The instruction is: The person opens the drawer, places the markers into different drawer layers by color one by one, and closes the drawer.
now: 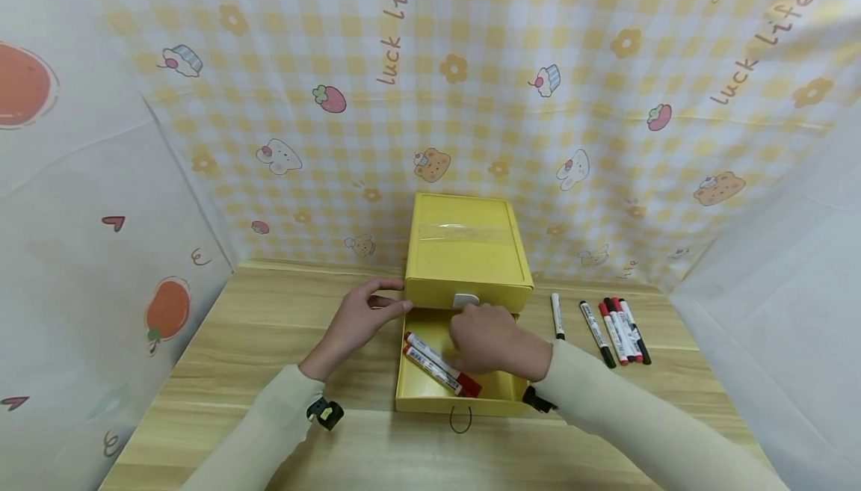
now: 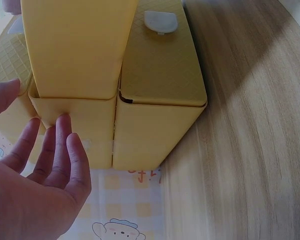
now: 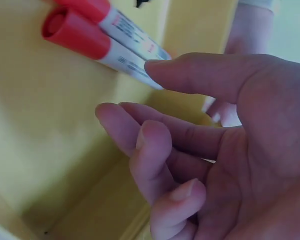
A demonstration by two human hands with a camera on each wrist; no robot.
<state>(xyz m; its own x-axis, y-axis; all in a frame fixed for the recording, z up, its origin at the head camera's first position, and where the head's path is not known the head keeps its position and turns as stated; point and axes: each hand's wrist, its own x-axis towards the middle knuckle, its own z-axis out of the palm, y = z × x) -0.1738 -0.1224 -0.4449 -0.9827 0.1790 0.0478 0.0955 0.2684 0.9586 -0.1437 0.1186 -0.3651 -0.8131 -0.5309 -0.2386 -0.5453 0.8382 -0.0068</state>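
A yellow drawer box (image 1: 471,244) stands against the back cloth, and its lower drawer (image 1: 430,404) is pulled out toward me. Two red-capped white markers (image 1: 433,365) lie side by side in the drawer's left part. Over the drawer is my right hand (image 1: 489,340); the right wrist view shows its fingers loosely bent, nothing between them, and its thumb overlapping the markers (image 3: 117,47). At the box's left side my left hand (image 1: 366,315) has its fingertips against the wall, and in the left wrist view that hand (image 2: 42,185) is spread with its palm bare.
Right of the box, one white marker (image 1: 557,315) and a black-capped marker (image 1: 597,332) lie apart on the wooden table (image 1: 269,326). Farther right is a row of several red and black markers (image 1: 622,330). A small loop (image 1: 460,422) hangs from the drawer front.
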